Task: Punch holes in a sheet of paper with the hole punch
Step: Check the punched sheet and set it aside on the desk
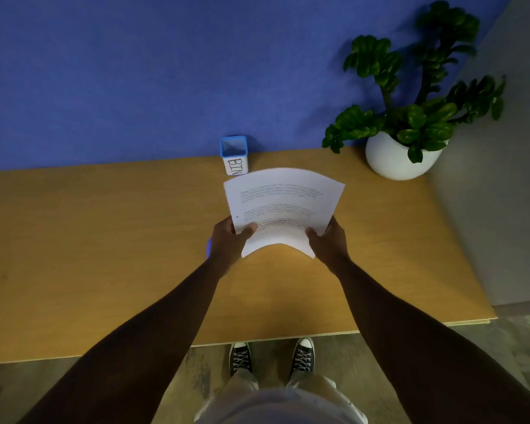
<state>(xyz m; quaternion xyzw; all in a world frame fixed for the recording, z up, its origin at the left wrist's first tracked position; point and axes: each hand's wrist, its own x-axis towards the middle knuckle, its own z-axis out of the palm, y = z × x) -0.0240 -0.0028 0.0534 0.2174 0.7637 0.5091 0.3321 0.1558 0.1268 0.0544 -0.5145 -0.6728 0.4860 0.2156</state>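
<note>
A printed sheet of paper (pixel 283 206) is pinched above the table (pixel 104 240) by the left hand (pixel 228 240) at 8 o'clock and the right hand (pixel 329 240) at 4; it is bowed upward, with one dark hole near its left edge.

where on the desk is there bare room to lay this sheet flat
The desk is bare left of the left hand, from the blue wall to the near edge. Another bare patch lies right of the right hand, below the plant pot. The back strip is crowded by the bin cup and pot. A small blue item peeks beside the left hand.
</note>
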